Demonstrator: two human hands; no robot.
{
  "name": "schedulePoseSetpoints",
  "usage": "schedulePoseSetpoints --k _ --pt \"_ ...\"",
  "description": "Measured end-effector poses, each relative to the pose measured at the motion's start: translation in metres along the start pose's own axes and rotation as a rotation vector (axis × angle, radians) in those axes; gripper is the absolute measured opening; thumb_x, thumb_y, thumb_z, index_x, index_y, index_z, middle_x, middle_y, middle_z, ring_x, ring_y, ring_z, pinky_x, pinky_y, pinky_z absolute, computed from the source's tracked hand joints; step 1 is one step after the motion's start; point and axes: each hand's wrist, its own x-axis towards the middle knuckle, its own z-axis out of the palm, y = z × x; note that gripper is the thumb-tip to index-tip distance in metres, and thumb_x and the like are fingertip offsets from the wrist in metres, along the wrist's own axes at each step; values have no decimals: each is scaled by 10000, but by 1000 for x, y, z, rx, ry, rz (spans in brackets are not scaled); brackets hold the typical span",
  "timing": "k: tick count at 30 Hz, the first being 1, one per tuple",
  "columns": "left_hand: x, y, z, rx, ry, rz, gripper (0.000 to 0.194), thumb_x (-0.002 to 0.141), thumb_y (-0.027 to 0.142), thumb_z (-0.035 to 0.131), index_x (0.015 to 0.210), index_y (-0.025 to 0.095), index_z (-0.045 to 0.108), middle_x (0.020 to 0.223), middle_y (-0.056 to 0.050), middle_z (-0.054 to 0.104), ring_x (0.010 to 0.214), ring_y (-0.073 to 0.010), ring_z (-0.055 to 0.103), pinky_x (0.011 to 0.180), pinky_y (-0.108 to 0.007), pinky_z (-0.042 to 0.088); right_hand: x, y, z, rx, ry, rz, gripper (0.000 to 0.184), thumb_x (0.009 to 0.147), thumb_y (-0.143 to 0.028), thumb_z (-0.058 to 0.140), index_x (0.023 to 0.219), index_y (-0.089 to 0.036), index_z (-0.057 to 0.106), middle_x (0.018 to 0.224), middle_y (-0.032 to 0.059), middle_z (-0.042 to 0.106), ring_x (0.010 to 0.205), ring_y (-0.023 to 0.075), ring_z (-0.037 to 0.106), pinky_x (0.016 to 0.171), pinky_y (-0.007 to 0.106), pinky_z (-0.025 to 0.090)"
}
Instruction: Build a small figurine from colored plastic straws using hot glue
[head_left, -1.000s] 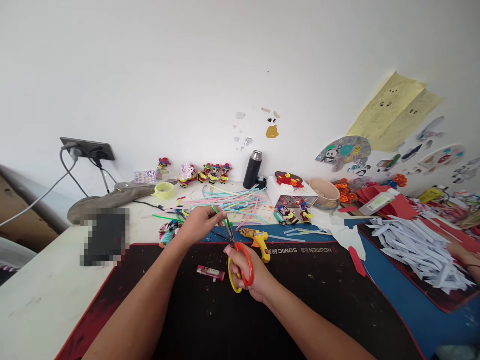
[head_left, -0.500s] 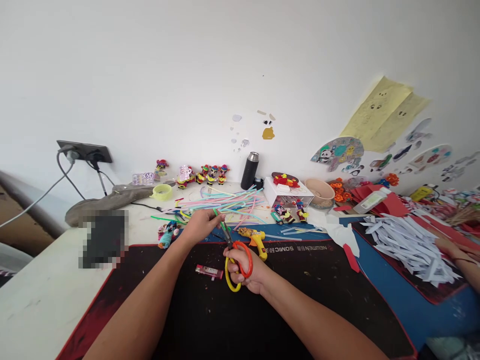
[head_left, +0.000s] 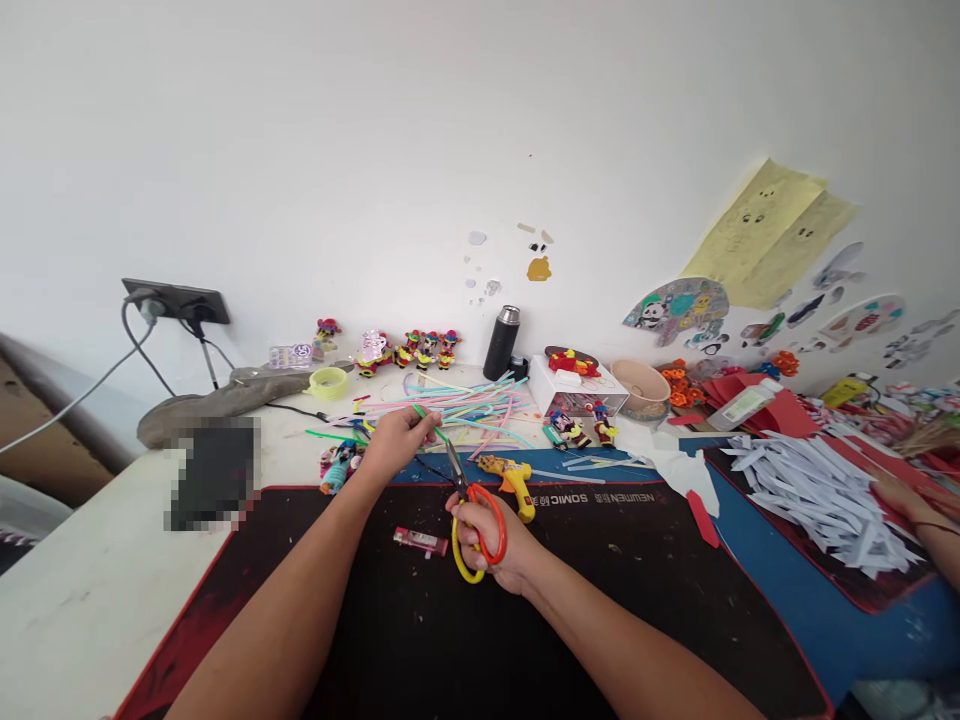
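My left hand [head_left: 399,442] is closed, pinching a thin green strip [head_left: 441,434] between thumb and fingers. My right hand [head_left: 491,550] grips a pair of scissors [head_left: 498,515] with one red and one yellow handle loop. Their blades point up and left, with the tips at the lower end of the strip. Whether the blades are parted I cannot tell. Just beyond my right hand lies a yellow glue gun [head_left: 514,482]. To its left a pink lighter [head_left: 420,542] rests on the black desk mat [head_left: 420,640].
Pastel strips [head_left: 457,402] lie heaped at the back beside a black flask [head_left: 502,343]. Small figurines [head_left: 425,350] stand along the wall. A yellow tape roll [head_left: 328,383] sits back left. On the right, a person's hand [head_left: 900,495] is near white paper strips [head_left: 817,500].
My left hand has moved slightly left and up with the green strip, away from the scissors. My right hand stays nearly in place. The whole view has shifted a little.
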Motion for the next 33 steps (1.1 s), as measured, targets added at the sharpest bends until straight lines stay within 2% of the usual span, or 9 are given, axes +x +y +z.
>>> schedulePoseSetpoints --k 5,7,10,15,19,23,26,28,33 --pt "5 -2 -6 -148 75 -35 606 812 763 616 791 169 732 691 -70 744 590 -186 624 599 -288 460 -13 -2 -2 -66 -82 -45 559 810 -623 752 1109 -187 571 535 -123 474 320 55 372 354 174 205" --pt "6 -1 -8 -189 80 -45 635 795 780 626 837 158 744 690 -67 739 573 -176 612 583 -283 460 -20 -5 -4 -167 -137 -51 617 809 -685 752 1130 -192 566 539 -120 499 324 62 394 366 180 282" --pt "5 2 -10 -269 88 -61 622 775 762 677 846 150 758 670 -56 722 556 -156 579 565 -269 442 -31 -15 -10 -360 -195 -7 623 812 -728 739 1125 -220 561 558 -115 528 332 71 408 375 189 332" --pt "3 4 -8 -327 63 -90 620 735 760 727 827 148 761 651 -48 711 553 -146 557 566 -266 432 -46 -36 -22 -730 -109 8 454 896 -627 706 1113 -242 604 606 -74 582 396 119 503 436 229 366" --pt "2 5 -5 -356 35 -110 635 701 770 749 819 146 755 656 -52 719 560 -146 569 560 -262 423 -54 -47 -29 -1158 35 -145 290 886 -482 760 1021 -237 681 816 34 724 694 212 669 601 271 398" --pt "1 7 -3 -359 28 -133 653 668 781 764 817 145 752 644 -53 720 549 -147 564 549 -264 429 -60 -51 -29 -1465 64 -134 366 877 -431 751 1188 -239 725 1006 115 776 935 323 714 698 321 411" --pt "1 8 -2 -339 24 -154 660 655 788 767 808 146 753 644 -63 730 532 -146 562 537 -266 431 -62 -52 -28 -1533 13 -149 389 870 -402 748 1227 -248 739 1065 124 788 980 339 724 722 328 423" --pt "1 7 -1 -342 15 -157 641 665 776 767 808 151 753 647 -66 735 523 -146 563 531 -268 433 -62 -53 -28 -1528 -8 -179 358 865 -417 760 1186 -259 762 1001 107 795 941 330 730 705 322 418" --pt "0 4 1 -410 -25 -164 553 726 705 774 815 160 759 667 -60 739 527 -141 565 535 -263 421 -51 -53 -32 -1282 47 -264 171 953 -362 669 1010 -256 791 721 41 756 639 225 699 654 307 424"
